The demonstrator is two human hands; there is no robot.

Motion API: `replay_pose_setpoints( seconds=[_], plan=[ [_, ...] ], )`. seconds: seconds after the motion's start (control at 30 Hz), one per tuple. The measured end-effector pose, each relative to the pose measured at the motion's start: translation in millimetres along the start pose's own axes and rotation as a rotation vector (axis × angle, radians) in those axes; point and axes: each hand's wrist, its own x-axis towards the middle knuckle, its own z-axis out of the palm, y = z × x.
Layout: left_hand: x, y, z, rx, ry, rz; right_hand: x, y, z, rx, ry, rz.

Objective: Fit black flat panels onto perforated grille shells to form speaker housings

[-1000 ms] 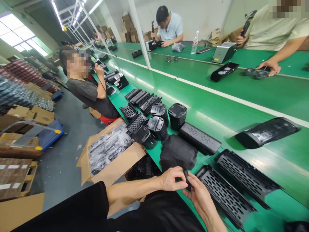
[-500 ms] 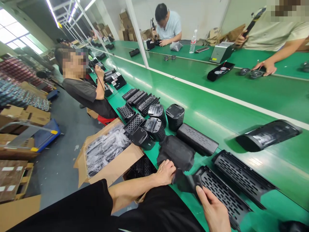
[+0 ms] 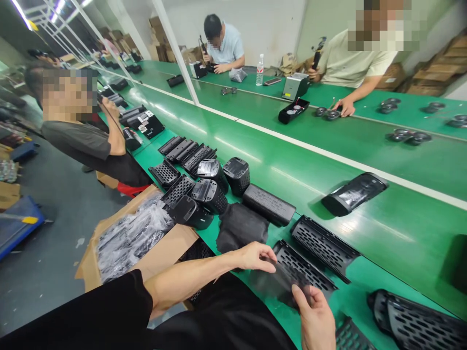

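Left hand (image 3: pixel 255 255) and right hand (image 3: pixel 315 316) hold a thin dark cloth (image 3: pixel 273 287) over the near end of a black slotted grille (image 3: pixel 314 274), fingertips pinching its opposite edges

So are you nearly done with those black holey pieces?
Looks early. One shiny shell lies out on the belt. The left hand and right hand hold a dark cloth over one grille. Another bare grille and a cloth pile wait beside it.

A long green workbench (image 3: pixel 365 214), split by a white line (image 3: pixel 328 152) from which a slanting white post (image 3: pixel 175 53) rises, runs beside a grey floor (image 3: pixel 47 253), with pale walls (image 3: pixel 262 24) and stacked cardboard boxes (image 3: pixel 156 29) behind and strip lights (image 3: pixel 20 9) overhead.
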Motion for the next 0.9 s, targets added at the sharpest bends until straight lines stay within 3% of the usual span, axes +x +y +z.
replay_pose_setpoints(
  seconds=[0.1,0.23,0.37,0.5,0.63,0.9],
  plan=[
    [21,8,1,0.089,0.066,0.01,10,4,-24,-0.175,0.099,-0.001],
    [47,28,19,0.266,0.134,0.01,37,9,-53,-0.454,0.199,0.062],
    [55,37,36,0.429,0.23,-0.036,61,17,-71,-0.63,0.226,0.121],
    [48,32,34,0.519,0.32,-0.148,69,26,-77,-0.622,0.267,0.121],
    [45,26,29,0.533,0.303,-0.256,73,29,-79,-0.57,0.274,0.123],
    [48,27,27,0.368,0.319,-0.273,61,19,-79,-0.35,0.286,0.131]
  ],
)
